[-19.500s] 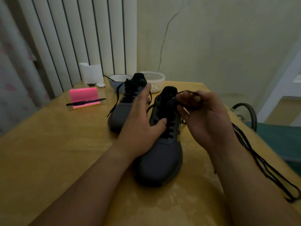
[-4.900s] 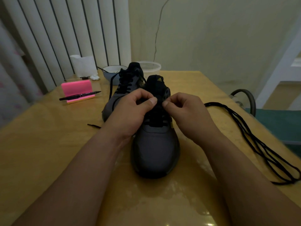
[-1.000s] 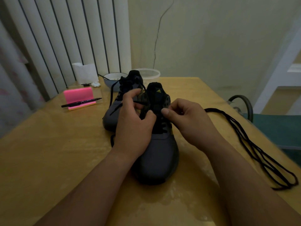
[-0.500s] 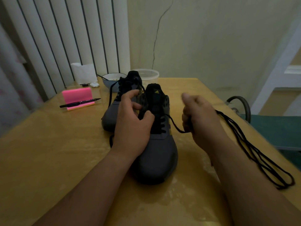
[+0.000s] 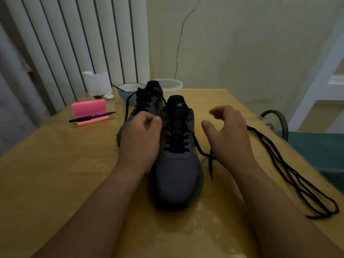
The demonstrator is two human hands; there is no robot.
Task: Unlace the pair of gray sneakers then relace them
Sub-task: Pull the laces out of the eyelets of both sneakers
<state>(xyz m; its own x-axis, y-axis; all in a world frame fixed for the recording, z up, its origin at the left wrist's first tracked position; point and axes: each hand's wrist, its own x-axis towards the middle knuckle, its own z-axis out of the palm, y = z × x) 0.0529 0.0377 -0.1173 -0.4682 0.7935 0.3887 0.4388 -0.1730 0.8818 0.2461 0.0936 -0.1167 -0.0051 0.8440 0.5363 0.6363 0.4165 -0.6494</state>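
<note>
Your left hand (image 5: 139, 138) lies against the left side of the near gray sneaker (image 5: 176, 175), thumb pressed to curled forefinger at its collar; what it pinches is hidden. Your right hand (image 5: 227, 135) hovers just right of that sneaker with fingers spread and loose, holding nothing. The sneaker's lace end (image 5: 210, 164) trails onto the table (image 5: 55, 174). The far sneaker (image 5: 149, 101) stands just behind. A loose lace (image 5: 290, 172) lies along the table's right edge. At the far edge, a blue bowl (image 5: 123, 94) holds pale bits (image 5: 130, 88) and a utensil (image 5: 116, 87); beside it, the clear tub's (image 5: 175, 86) contents cannot be told.
</note>
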